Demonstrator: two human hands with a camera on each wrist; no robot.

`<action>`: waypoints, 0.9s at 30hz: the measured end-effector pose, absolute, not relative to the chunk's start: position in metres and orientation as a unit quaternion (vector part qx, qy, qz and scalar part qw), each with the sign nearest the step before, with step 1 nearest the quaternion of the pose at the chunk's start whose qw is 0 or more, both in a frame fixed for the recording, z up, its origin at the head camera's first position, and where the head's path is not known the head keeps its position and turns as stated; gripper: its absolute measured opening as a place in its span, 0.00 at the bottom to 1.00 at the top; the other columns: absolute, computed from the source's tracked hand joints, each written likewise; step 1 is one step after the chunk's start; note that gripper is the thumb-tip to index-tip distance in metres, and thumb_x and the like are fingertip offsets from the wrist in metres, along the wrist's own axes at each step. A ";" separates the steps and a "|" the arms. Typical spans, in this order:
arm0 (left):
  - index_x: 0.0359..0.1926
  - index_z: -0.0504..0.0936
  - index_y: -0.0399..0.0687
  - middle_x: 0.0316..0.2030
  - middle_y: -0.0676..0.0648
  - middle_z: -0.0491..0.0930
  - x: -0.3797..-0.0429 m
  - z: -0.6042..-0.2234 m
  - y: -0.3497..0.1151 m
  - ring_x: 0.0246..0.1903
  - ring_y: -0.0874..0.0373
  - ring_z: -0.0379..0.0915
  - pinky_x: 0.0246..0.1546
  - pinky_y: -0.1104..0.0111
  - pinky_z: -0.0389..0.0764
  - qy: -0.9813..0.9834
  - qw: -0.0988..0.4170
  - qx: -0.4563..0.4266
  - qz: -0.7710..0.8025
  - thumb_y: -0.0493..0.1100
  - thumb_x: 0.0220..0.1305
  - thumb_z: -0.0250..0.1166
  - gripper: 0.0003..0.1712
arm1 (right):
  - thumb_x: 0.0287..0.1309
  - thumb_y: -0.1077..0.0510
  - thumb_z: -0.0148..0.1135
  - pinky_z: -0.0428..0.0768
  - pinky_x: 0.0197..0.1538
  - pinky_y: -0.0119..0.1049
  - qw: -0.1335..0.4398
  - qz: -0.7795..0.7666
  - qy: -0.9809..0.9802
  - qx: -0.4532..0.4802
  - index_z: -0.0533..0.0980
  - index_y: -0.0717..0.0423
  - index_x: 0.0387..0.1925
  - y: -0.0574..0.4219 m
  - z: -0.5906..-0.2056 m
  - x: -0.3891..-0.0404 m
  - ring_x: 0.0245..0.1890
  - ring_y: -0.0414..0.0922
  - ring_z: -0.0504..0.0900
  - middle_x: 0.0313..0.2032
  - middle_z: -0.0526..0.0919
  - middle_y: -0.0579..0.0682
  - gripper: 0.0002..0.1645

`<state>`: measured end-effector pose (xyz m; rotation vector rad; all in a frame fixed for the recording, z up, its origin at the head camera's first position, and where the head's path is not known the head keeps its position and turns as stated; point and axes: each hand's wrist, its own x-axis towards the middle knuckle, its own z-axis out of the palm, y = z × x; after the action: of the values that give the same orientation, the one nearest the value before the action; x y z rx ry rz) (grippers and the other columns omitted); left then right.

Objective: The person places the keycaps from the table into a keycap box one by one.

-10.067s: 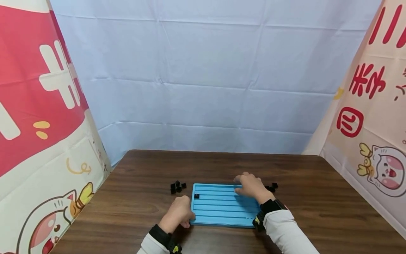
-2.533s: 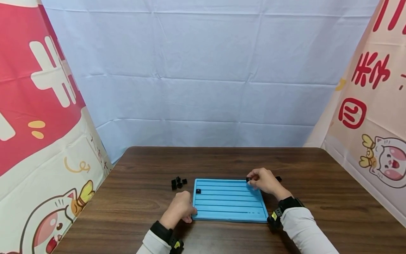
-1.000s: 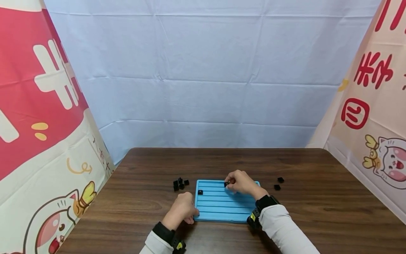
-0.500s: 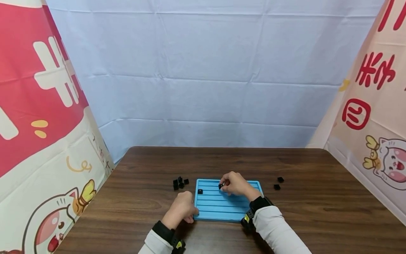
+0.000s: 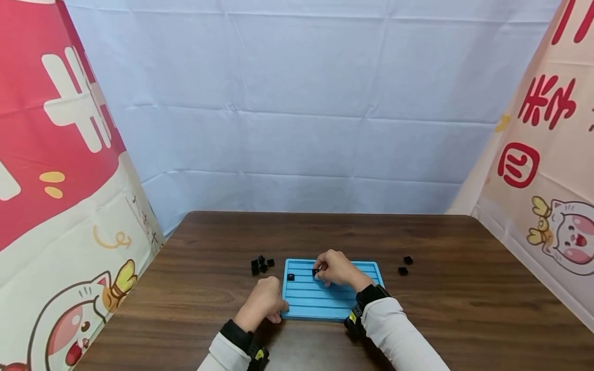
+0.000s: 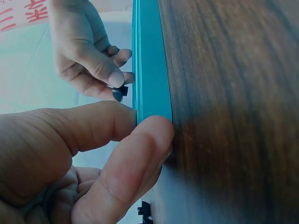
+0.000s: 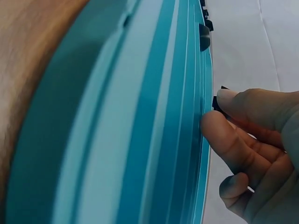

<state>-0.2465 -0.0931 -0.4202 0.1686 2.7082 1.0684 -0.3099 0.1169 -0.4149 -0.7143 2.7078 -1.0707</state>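
A ridged light-blue tray [image 5: 320, 312] lies on the table, long grooves running left to right. My left hand [image 5: 263, 299] pinches its left edge near the front corner, thumb and forefinger at the rim in the left wrist view. The thumb and fingertips of my right hand [image 5: 337, 269] pinch a small black keycap-shaped piece [image 5: 315, 272] over the tray's far grooves. That piece [image 7: 217, 103] is partly hidden by the thumb in the right wrist view. Another black piece [image 5: 290, 277] sits in a groove by the tray's left side.
Several black pieces [image 5: 262, 265] are clustered on the wooden table [image 5: 223, 237] beyond the tray's left side. Two others, including a nearer one [image 5: 402, 270], lie to its right. Pale-blue cloth [image 5: 297, 129] hangs behind, with printed cloths at both sides.
The right hand has carried its black piece leftward from the tray's far right corner, moving a little further left in the last second. The left hand keeps its grip on the tray.
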 end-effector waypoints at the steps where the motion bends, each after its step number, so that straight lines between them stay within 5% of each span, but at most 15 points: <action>1: 0.16 0.73 0.37 0.09 0.44 0.73 -0.247 -0.420 -0.094 0.08 0.57 0.73 0.12 0.68 0.75 0.924 0.112 0.055 0.362 0.28 0.49 0.67 0.12 | 0.54 0.67 0.63 0.76 0.28 0.35 0.072 -0.355 0.901 -0.239 0.79 0.62 0.39 0.115 -0.414 -0.310 0.17 0.44 0.77 0.22 0.76 0.46 0.08; 27: 0.14 0.74 0.38 0.07 0.46 0.73 -0.249 -0.421 -0.093 0.08 0.58 0.73 0.12 0.68 0.75 0.924 0.118 0.064 0.358 0.28 0.48 0.65 0.12 | 0.52 0.66 0.66 0.75 0.23 0.32 0.063 -0.306 0.915 -0.256 0.79 0.60 0.35 0.085 -0.418 -0.310 0.18 0.39 0.76 0.23 0.75 0.45 0.07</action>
<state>-0.2493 -0.0926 -0.4209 0.1874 2.7028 1.0462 -0.3104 0.0852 -0.4180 -0.7731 2.7636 -0.9239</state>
